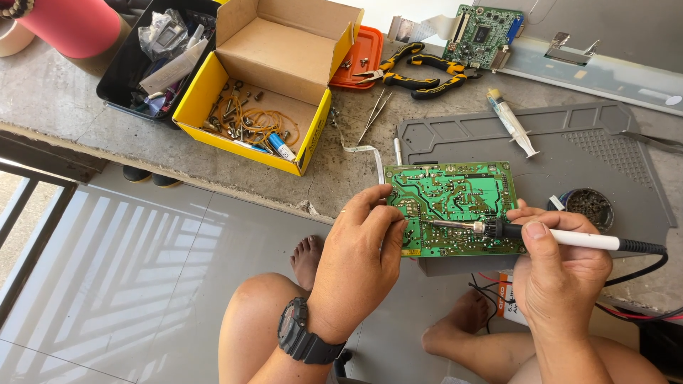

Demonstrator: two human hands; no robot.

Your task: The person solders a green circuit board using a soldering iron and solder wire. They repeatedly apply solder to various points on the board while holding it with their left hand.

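Left hand [363,249] pinches green board [455,206] at left edge. Right hand [558,274] grips soldering iron [541,235], tip on board. Grey mat [569,149] underneath.

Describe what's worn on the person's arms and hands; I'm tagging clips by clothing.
Both arms are bare, with no sleeves or gloves. The left hand has a chunky black digital watch with a black strap at the wrist. The right hand wears nothing visible, no rings on its fingers.
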